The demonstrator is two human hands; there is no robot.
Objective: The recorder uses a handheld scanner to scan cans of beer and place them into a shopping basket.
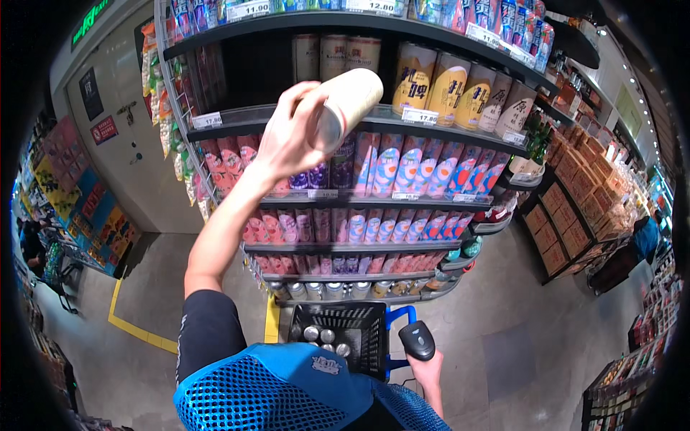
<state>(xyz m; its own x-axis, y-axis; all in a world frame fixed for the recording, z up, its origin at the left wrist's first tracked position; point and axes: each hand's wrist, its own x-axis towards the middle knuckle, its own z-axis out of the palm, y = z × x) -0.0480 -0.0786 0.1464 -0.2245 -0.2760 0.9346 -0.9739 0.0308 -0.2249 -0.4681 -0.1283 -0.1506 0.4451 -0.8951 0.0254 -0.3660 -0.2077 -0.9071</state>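
Observation:
My left hand [294, 132] grips a tall cream-coloured can [357, 97], tilted in front of the upper shelf. Behind it, several matching cream cans [334, 54] stand at the back of that shelf, with a dark gap to their left. To their right are yellow tall cans [414, 78]. Low on the right, my right hand [426, 367] is around a black handheld barcode scanner [418, 340]. That hand is beside the blue frame [401, 312] of a cart. A black plastic basket [339, 310] with several cans [311, 333] in it sits against the shelf foot.
A curved shelf rack [350, 202] full of pink, purple and blue cans spans the front. Hanging snack bags [156, 91] line its left side, near a closed door [108, 156]. Stacked cartons [560, 215] stand at right. Another person [644, 242] is at far right.

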